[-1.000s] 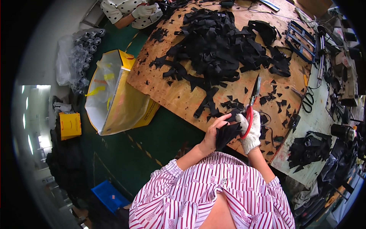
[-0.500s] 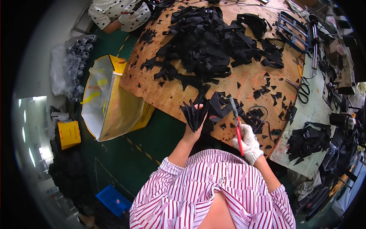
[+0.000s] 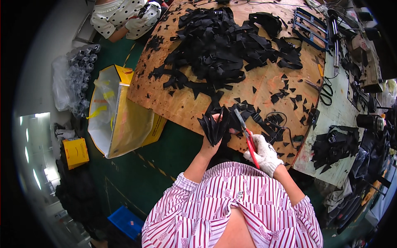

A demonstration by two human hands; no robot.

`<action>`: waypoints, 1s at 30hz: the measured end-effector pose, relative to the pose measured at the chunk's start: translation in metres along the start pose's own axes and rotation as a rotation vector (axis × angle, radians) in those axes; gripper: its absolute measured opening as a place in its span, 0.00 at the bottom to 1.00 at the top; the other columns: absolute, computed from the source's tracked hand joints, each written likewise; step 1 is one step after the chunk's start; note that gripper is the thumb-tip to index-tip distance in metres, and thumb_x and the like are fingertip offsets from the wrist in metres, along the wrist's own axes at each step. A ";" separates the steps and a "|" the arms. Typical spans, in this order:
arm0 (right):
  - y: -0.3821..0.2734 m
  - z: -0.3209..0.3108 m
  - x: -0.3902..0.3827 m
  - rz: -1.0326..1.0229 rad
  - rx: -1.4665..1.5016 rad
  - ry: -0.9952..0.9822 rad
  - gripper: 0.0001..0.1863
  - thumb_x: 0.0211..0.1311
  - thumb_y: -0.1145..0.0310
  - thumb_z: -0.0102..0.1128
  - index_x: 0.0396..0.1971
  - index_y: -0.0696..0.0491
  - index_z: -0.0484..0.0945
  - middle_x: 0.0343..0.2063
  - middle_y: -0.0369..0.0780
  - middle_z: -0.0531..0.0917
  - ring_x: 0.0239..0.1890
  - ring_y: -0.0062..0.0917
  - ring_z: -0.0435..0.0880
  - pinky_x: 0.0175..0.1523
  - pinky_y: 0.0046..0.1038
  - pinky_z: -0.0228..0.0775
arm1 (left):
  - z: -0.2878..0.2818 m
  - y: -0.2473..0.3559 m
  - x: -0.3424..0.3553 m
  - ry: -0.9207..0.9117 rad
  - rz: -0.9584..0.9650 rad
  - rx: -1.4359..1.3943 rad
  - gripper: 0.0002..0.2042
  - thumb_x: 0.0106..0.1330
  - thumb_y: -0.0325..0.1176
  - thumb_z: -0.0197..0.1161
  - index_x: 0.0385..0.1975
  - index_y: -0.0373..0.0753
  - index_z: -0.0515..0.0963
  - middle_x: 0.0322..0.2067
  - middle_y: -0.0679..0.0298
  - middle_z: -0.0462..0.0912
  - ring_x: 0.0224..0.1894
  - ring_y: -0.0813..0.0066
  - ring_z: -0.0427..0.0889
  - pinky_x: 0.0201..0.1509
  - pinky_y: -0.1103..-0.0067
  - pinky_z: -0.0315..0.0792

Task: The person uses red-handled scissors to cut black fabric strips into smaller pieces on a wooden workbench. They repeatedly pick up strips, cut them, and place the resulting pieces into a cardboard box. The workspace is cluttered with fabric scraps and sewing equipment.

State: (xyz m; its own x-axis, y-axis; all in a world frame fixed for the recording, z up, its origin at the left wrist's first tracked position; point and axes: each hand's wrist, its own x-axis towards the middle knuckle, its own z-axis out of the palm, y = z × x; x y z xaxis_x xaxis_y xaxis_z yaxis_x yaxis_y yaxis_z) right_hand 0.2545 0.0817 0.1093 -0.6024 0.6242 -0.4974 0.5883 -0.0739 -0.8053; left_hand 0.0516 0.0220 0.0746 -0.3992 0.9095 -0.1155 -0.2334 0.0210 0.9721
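My bare left hand (image 3: 209,145) is closed around a bundle of black fabric strips (image 3: 213,127), whose pointed ends fan out above the fingers near the table's front edge. Red-handled scissors (image 3: 249,138) are gripped in my right hand (image 3: 266,156), which wears a white knitted glove. Their grey blades point up and left, toward the bundle but apart from it. Beyond my hands, a large heap of black strips (image 3: 215,45) covers the middle of the wooden table (image 3: 182,105). Small black triangular offcuts (image 3: 275,98) lie scattered across the wood.
A yellow-and-white open bag (image 3: 138,126) stands left of the table. To the right, a pale bench (image 3: 333,103) holds more black pieces (image 3: 336,144) and black-handled scissors (image 3: 326,91). A blue plastic rack (image 3: 311,29) lies far right. A person in dotted sleeves (image 3: 108,18) works at far left.
The scissors have moved left and tilted toward the bundle, with my gloved hand shifting slightly left. The strips in my left hand have moved a little right. The whole view has shifted slightly.
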 end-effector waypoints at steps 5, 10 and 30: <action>-0.008 0.004 0.000 0.021 -0.047 0.014 0.35 0.45 0.51 0.67 0.50 0.55 0.64 0.36 0.48 0.78 0.39 0.40 0.79 0.45 0.34 0.69 | -0.010 -0.018 -0.003 0.041 -0.051 -0.025 0.11 0.66 0.22 0.51 0.47 0.35 0.67 0.42 0.65 0.71 0.46 0.80 0.73 0.51 0.83 0.67; 0.005 0.022 0.002 -0.001 0.154 0.093 0.30 0.47 0.55 0.68 0.45 0.56 0.66 0.34 0.47 0.78 0.36 0.36 0.79 0.43 0.33 0.69 | -0.005 -0.020 -0.003 0.061 0.041 0.153 0.09 0.67 0.23 0.50 0.46 0.34 0.69 0.41 0.65 0.71 0.46 0.80 0.72 0.52 0.85 0.66; -0.002 0.030 0.003 0.114 0.334 0.053 0.21 0.53 0.64 0.64 0.42 0.56 0.66 0.27 0.40 0.75 0.29 0.22 0.74 0.35 0.25 0.68 | -0.009 -0.033 -0.005 0.010 -0.033 0.022 0.09 0.67 0.27 0.53 0.44 0.36 0.66 0.33 0.64 0.74 0.33 0.75 0.77 0.41 0.79 0.71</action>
State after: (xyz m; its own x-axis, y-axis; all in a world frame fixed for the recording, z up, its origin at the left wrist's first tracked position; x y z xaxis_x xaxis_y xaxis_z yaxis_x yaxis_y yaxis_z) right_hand 0.2357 0.0605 0.1000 -0.5092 0.6362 -0.5797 0.4362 -0.3898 -0.8110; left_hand 0.0535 0.0127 0.0417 -0.4008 0.9039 -0.1494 -0.2274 0.0598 0.9720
